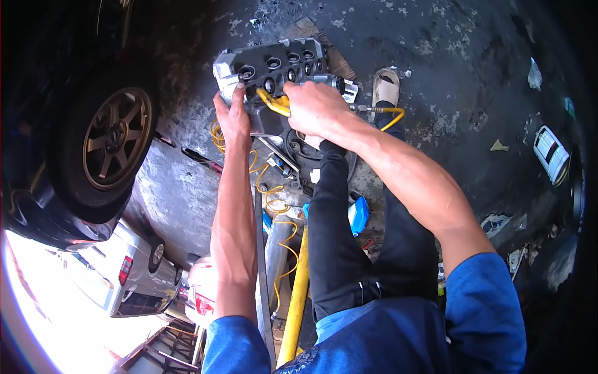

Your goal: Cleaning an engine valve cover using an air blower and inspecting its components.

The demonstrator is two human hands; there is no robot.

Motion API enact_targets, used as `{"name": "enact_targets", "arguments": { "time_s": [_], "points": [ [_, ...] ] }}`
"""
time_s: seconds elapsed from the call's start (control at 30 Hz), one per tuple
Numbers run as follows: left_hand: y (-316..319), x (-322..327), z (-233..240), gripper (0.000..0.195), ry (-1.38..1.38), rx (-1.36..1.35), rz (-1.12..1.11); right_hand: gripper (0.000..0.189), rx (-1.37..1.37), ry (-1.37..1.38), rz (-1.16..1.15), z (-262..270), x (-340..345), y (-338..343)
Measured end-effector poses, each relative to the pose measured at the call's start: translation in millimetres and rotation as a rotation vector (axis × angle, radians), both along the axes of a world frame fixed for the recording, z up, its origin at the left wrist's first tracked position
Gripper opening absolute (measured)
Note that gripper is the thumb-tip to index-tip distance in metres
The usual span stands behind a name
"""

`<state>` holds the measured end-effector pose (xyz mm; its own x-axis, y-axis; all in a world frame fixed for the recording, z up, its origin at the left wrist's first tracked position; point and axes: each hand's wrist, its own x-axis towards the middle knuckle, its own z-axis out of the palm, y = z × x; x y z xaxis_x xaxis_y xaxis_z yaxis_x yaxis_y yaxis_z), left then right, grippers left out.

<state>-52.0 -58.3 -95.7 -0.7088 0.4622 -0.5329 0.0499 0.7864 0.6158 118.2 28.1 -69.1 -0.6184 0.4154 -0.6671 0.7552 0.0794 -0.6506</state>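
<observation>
A metal engine valve cover (280, 68) with several round openings is held at an angle above the floor. My left hand (235, 112) grips its near left side, thumb up on the face by one opening. In my right hand (315, 105) is a yellow air blow gun (275, 103), its nozzle pointing at the cover's near side. A metal coupling (359, 108) joins the gun to a yellow air hose (395, 111). The fingers of my right hand hide most of the trigger. Behind that hand lies a silver cylindrical part (322, 80); whether it belongs to the cover I cannot tell.
Flat cardboard (338, 58) lies beyond the cover. Coiled yellow hose (275, 190) runs down beside a yellow pole (296, 299) and a grey pipe (278, 248). At left stands a car wheel (114, 135). A blue-and-white container (359, 216) is by my legs; a white container (551, 154) lies at right.
</observation>
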Motion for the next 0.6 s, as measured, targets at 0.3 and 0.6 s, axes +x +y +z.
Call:
{"name": "enact_targets", "arguments": {
  "time_s": [0.3,0.6],
  "points": [
    [-5.2,-4.8,-6.2,0.07,0.004,-0.015,0.02,0.035,-0.103,-0.177,0.033,-15.6,10.8,8.0],
    [-18.5,-14.9,-12.8,0.083,0.066,0.041,-0.072,0.038,-0.057,-0.109,-0.211,-27.4,30.5,0.8]
  ]
}}
